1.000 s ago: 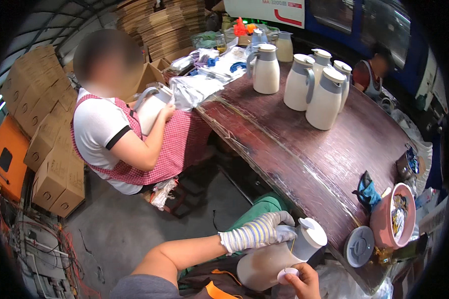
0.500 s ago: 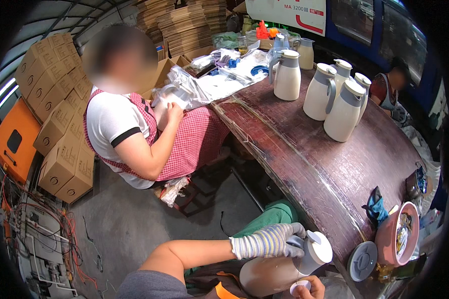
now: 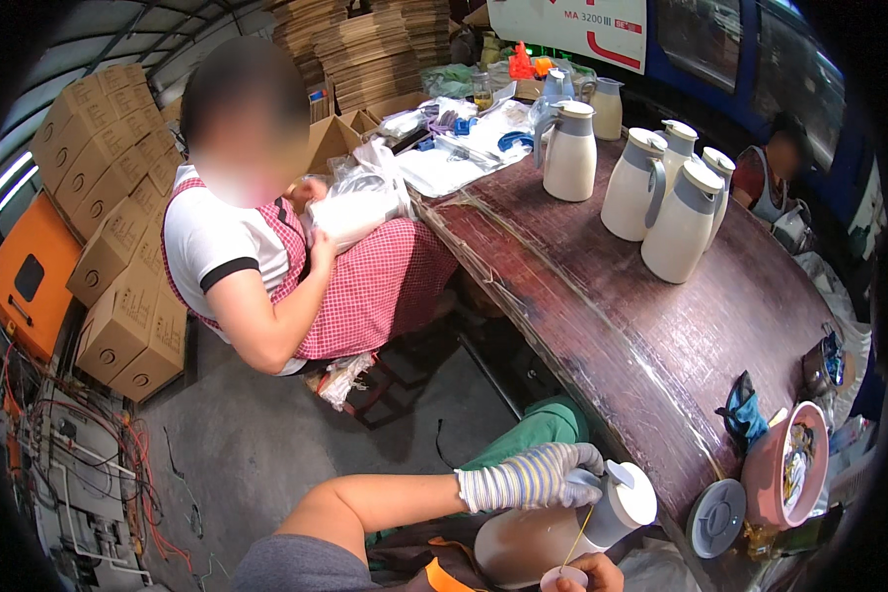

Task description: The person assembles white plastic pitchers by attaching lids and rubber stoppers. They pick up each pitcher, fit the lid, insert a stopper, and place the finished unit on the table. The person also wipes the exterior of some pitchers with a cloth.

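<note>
A cream thermos jug (image 3: 528, 541) with a grey collar and white lid lies tilted across my lap, its top toward the right. My left hand (image 3: 553, 478), in a striped knit glove, is closed around the jug's grey handle (image 3: 584, 490). A thin yellow string (image 3: 579, 533) runs from beside the handle down to a small round pale tag (image 3: 560, 578). My bare right hand (image 3: 598, 570) pinches that tag below the jug, partly cut off by the lower edge.
Several similar jugs (image 3: 681, 222) stand on the dark red table (image 3: 602, 286). A pink bucket (image 3: 775, 483) and a grey round lid (image 3: 716, 518) are at right. A seated co-worker (image 3: 237, 257) handles a plastic-wrapped jug (image 3: 355, 212). Cartons (image 3: 133, 296) are stacked at left.
My right hand has moved slightly left with the tag, and the yellow string now shows stretched. My left hand stays on the handle. The co-worker's hands and the wrapped jug have shifted.
</note>
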Demonstrator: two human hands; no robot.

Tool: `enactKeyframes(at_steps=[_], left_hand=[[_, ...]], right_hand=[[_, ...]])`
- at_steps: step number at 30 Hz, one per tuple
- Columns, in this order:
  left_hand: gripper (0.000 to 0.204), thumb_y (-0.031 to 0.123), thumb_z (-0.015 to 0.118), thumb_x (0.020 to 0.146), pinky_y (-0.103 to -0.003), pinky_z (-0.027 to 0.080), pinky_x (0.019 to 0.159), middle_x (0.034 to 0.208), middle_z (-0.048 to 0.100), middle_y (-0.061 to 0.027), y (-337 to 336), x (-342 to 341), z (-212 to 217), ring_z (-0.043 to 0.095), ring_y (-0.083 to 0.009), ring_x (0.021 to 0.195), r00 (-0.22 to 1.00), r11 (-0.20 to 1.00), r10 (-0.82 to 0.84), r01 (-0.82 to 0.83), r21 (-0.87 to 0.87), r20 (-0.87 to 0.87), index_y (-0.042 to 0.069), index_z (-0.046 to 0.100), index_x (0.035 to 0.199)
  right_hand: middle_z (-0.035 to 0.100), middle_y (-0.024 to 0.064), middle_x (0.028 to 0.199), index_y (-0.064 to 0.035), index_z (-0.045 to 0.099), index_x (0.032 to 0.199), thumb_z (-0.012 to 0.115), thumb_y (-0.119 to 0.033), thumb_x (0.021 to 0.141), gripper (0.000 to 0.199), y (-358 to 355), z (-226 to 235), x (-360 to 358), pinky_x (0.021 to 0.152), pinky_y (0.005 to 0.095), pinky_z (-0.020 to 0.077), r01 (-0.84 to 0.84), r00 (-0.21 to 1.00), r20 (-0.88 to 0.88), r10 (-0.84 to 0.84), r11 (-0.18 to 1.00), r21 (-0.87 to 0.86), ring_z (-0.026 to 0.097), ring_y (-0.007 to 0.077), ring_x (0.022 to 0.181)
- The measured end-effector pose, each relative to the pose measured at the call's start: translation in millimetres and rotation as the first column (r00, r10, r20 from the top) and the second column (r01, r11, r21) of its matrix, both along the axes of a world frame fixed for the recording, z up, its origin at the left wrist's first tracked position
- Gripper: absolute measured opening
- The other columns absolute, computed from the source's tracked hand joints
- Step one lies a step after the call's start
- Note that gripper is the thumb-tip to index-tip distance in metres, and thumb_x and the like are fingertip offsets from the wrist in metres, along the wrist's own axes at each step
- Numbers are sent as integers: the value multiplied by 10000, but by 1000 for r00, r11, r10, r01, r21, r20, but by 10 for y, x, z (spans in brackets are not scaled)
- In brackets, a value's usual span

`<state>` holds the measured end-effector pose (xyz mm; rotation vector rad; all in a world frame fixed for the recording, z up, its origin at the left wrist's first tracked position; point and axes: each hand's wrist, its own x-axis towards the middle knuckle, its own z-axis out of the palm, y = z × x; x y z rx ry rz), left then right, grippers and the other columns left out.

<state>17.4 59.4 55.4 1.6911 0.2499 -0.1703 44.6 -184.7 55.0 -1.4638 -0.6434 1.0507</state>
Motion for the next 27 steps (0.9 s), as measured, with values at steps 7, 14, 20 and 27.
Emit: enactKeyframes(at_steps=[7,14,20,27], left_hand=[[462,317,765,799,-307,485,791,926,666,-103,17,-61,102,623,-187,880,999,994,-41,42,97,-13,57,586,1136],[483,314,773,790,-321,490,804,929,674,-117,-37,-29,29,630,-204,881,999,998,-1,3,68,-34,64,587,1159],[472,315,774,790,-314,488,816,928,676,-118,-53,-8,-49,632,-198,887,999,999,15,-13,40,-49,44,600,1135],[389,192,784,791,-295,498,822,998,670,-83,-24,-95,-105,611,-139,934,988,981,138,-126,-149,69,20,610,1093]], right_hand=[[605,33,883,11,599,1004,657,-133,886,195,-105,-85,157,719,246,472,163,960,237,-151,986,-33,562,116,811],[634,48,988,8,610,1127,621,-71,867,272,-58,-48,90,744,246,486,-37,998,-63,29,992,-123,590,121,866],[645,58,962,18,605,1101,579,-24,853,253,-125,-2,127,738,253,494,-98,995,-12,97,992,-85,603,124,866],[624,6,925,-14,616,1108,622,-107,900,228,-146,159,280,669,204,430,131,991,-24,-133,990,-60,542,73,773]])
